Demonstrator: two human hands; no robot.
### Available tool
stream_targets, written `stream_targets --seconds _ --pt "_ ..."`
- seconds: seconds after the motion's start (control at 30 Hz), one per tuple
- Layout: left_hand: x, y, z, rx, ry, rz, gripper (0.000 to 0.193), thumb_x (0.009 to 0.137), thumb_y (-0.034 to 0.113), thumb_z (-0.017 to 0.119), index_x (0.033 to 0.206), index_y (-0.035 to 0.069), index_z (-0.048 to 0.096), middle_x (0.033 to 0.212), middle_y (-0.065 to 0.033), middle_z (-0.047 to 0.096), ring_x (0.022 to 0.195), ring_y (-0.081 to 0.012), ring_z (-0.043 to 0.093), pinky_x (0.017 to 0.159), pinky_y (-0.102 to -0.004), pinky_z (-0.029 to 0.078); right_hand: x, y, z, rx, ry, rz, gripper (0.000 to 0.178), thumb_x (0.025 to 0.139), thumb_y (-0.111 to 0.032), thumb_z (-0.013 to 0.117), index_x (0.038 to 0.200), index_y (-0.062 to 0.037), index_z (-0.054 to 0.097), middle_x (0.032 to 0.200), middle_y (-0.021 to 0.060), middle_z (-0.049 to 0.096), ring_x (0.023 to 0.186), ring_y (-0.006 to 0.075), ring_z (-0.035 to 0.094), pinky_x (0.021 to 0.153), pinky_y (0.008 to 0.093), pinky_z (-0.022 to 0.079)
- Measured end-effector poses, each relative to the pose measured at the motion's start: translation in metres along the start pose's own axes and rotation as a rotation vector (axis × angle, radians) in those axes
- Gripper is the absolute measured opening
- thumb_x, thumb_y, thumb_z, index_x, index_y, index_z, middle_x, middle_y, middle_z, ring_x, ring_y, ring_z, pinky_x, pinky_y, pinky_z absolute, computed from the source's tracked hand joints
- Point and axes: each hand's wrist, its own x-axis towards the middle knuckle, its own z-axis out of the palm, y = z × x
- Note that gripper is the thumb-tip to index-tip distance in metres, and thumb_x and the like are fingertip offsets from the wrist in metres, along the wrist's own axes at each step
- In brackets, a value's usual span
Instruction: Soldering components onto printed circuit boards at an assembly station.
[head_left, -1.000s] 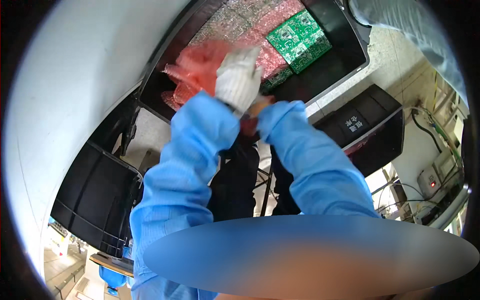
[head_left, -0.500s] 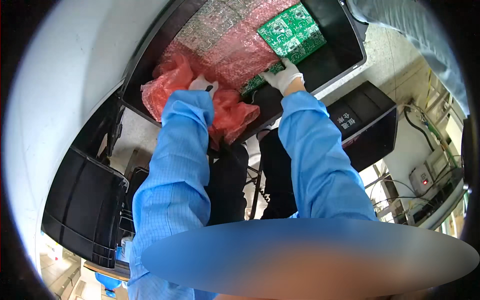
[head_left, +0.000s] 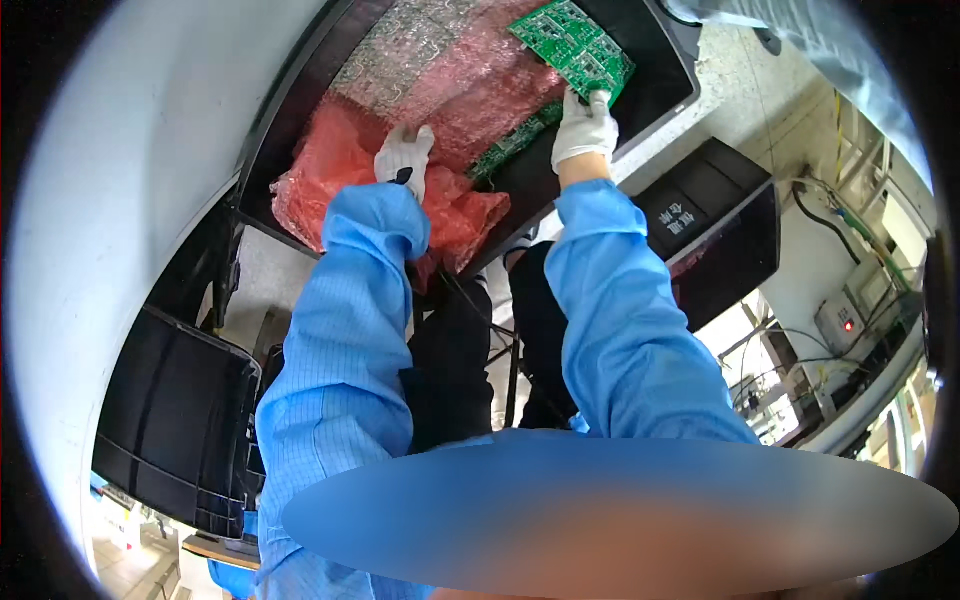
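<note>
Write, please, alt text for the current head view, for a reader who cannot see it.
A person's white-gloved right hand holds the near edge of a green circuit board in a black bin, while the gloved left hand touches crumpled red wrap. Bubble-wrapped boards lie to the left of the green one.

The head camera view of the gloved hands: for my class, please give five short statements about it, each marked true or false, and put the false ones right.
1. The right hand touches a rectangular green printed circuit board. True.
2. The left hand has crumpled, translucent red plastic wrap on both sides of it. True.
3. Both forearms are in yellow cloth. False: the cloth sleeves are light blue.
4. The left hand is bare. False: it wears a white glove, as the right one does.
5. Pink-tinted bubble wrap lies in an open black plastic bin. True.
</note>
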Motion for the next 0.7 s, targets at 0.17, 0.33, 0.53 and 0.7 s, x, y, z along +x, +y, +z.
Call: stream_targets --seconds 0.17,0.33,0.53,0.7 --pt "0.0 0.049 -0.02 -0.082 -0.06 -0.001 0.036 0.104 0.036 0.046 0.13 0.016 0.063 0.132 -0.0231 0.063 0.112 -0.0417 0.065 0.094 -0.0493 0.053 -0.09 -0.105 0.011 -1.629 -0.35 -0.417 0.025 0.102 -0.01 0.055 0.121 0.006 0.06 0.119 0.0128 0.069 0.112 0.0229 0.064 0.109 0.0386 0.049" --pt "-0.047 0.087 -0.059 -0.107 -0.042 -0.168 0.051 0.096 0.05 0.058 0.128 0.012 0.068 0.125 -0.0217 0.069 0.117 -0.0386 0.065 0.098 -0.0466 0.051 -0.206 -0.205 -0.026 -0.553 -0.213 -0.213 0.017 0.098 -0.016 0.071 0.092 -0.0031 0.062 0.112 0.0118 0.068 0.09 0.0223 0.067 0.078 0.0381 0.056" --pt "-0.131 0.148 -0.115 -0.368 0.056 0.191 0.056 0.098 0.035 0.067 0.141 0.0 0.058 0.137 -0.0177 0.066 0.128 -0.0294 0.061 0.11 -0.038 0.045 -0.441 -0.386 -0.116 -0.215 -0.038 -0.157 0.021 0.095 -0.004 0.068 0.087 -0.0131 0.051 0.102 0.0093 0.071 0.093 0.0251 0.07 0.081 0.0483 0.059" --pt "-0.206 0.214 -0.144 -0.281 -0.011 0.434 0.056 0.099 0.034 0.066 0.14 -0.004 0.058 0.131 -0.0209 0.068 0.122 -0.0306 0.065 0.108 -0.0371 0.046 -0.69 -0.509 -0.211 -0.275 0.284 -0.413 0.013 0.1 -0.014 0.065 0.092 -0.0132 0.056 0.084 -0.0024 0.056 0.072 0.0077 0.054 0.065 0.0226 0.047"
